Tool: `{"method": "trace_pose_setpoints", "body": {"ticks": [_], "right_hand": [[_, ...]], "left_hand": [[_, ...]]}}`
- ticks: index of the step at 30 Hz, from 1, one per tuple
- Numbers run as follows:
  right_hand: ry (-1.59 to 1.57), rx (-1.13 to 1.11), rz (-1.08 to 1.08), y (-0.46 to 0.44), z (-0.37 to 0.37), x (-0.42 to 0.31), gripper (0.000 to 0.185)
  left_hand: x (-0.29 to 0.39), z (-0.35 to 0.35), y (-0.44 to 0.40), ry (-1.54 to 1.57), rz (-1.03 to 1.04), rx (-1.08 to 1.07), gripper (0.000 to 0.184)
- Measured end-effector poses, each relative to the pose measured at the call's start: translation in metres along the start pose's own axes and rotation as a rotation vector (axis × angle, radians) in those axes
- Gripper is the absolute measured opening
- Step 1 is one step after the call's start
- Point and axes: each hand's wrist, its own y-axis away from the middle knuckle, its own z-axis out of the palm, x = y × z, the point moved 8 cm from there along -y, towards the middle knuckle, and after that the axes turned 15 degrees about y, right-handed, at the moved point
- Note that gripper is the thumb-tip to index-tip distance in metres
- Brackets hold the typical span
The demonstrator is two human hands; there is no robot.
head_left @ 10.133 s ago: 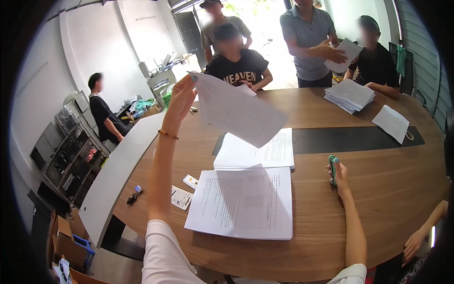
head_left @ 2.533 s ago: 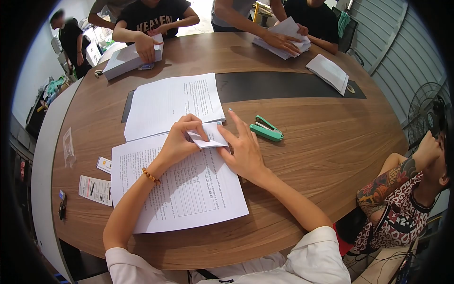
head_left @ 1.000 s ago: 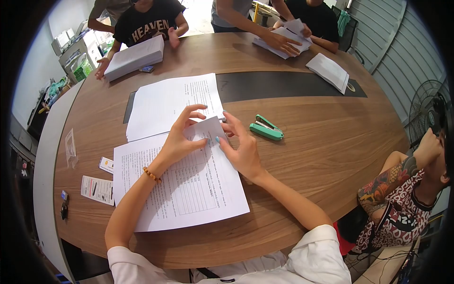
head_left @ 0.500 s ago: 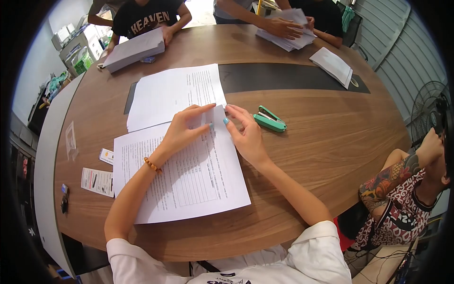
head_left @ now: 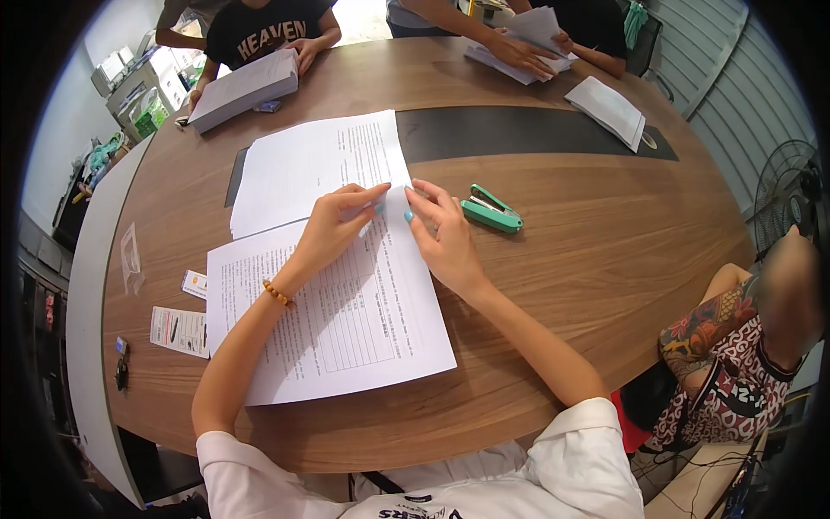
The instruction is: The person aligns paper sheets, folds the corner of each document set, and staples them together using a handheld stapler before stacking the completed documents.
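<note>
A stack of printed sheets (head_left: 346, 329) lies in front of me, overlapping a second paper stack (head_left: 303, 169) beyond it. At the near stack's top right corner, my left hand (head_left: 341, 221) has its thumb and index finger around the edge. My right hand (head_left: 447, 238) grips the same corner from the right side, fingers bent and thumb at the edge. How firmly either hand pinches the sheets is hard to see. A green stapler (head_left: 491, 210) rests on the table just right of my right hand.
Small printed cards (head_left: 179, 331), a clear plastic piece (head_left: 131, 259) and a small dark item (head_left: 121, 368) lie left. Across the table (head_left: 588, 259), people handle a thick paper stack (head_left: 246, 91) and loose papers (head_left: 532, 56). A folded paper bundle (head_left: 608, 112) lies far right; a tattooed person sits nearby.
My fingertips have shifted slightly at the sheets' corner. Across the table, a person's hands move among the loose papers. The stapler stays where it was.
</note>
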Motion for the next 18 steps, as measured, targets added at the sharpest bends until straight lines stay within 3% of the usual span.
{"method": "trace_pose_setpoints", "body": {"ticks": [6,8,9,11,12,15,18], "right_hand": [[0.068,0.007,-0.015,-0.020,-0.023,0.022,0.039],[0.620,0.004,-0.135,-0.028,-0.050,0.032,0.047],[0.623,0.001,-0.142,-0.026,-0.059,0.038,0.047],[0.952,-0.342,0.048,-0.017,-0.055,0.077,0.051],[0.956,-0.347,0.042,-0.016,-0.055,0.087,0.051],[0.902,-0.247,-0.072,-0.021,-0.060,0.086,0.047],[0.028,-0.494,0.126,-0.030,-0.050,0.077,0.038]], "left_hand": [[0.008,0.003,0.001,-0.028,0.090,0.030,0.037],[0.006,0.003,0.001,-0.016,0.073,0.028,0.039],[0.004,0.002,0.001,-0.004,0.054,0.028,0.041],[0.005,0.002,0.002,0.001,0.037,0.030,0.041],[0.004,0.003,0.002,0.003,0.018,0.022,0.041],[0.006,0.002,0.002,-0.013,0.084,0.031,0.036],[0.004,0.001,0.002,-0.023,0.104,0.040,0.035]]}}
